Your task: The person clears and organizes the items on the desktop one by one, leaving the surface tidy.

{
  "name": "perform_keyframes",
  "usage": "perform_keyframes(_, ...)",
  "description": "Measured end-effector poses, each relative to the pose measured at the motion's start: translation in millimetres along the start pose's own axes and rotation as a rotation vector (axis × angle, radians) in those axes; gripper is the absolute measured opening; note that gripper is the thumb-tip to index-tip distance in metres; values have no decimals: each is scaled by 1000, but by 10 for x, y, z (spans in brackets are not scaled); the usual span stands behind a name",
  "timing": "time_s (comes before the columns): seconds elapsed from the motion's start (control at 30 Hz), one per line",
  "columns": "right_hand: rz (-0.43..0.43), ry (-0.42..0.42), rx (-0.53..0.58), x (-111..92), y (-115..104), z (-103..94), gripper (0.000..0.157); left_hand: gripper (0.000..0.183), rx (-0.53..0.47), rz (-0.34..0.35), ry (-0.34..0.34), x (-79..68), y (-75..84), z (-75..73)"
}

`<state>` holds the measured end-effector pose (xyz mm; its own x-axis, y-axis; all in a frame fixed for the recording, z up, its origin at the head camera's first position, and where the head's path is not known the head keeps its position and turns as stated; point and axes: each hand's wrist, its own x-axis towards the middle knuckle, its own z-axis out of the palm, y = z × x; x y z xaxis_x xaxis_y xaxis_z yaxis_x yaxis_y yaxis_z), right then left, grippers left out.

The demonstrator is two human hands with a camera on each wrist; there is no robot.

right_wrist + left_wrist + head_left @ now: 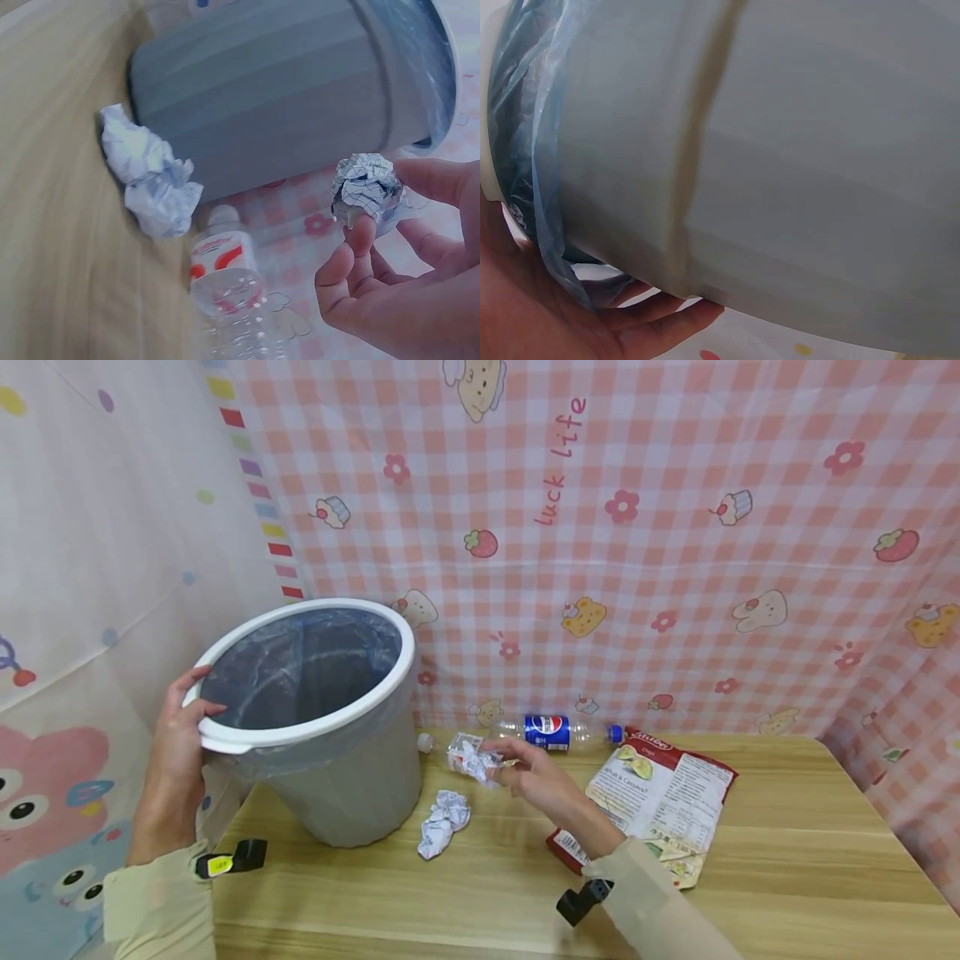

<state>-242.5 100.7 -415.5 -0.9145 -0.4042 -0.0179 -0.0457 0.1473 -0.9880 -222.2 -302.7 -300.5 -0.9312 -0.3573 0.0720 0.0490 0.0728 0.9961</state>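
Note:
On the left of the head view stands a grey trash can (360, 793) with a white rim and a bluish plastic liner. My left hand (174, 735) grips its rim at the left side; in the left wrist view, fingers (671, 326) lie along the can's outer wall. My right hand (543, 781) pinches a crumpled paper ball (367, 187) between thumb and fingers, above the table and right of the can. A second crumpled paper (444, 823) lies on the table below it. Behind the held ball is a clear bottle (225, 259) with a white cap, partly covered in the head view.
A Pepsi bottle (547, 732) with a blue cap lies along the back of the wooden table (810, 860). Under my right forearm is a red and white chips bag (693, 797). Checked pink cloth (720, 460) hangs behind the table.

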Motion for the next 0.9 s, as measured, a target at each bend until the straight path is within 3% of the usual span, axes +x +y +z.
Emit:
perform_keyframes(0.3,-10,5,7,5,-240,-38,40,56,11,-5,-2,-13,-8,-1)
perform_keyframes(0.9,-118,-19,176,82,-672,-49,44,56,-6,12,-9,-21,-8,-3)
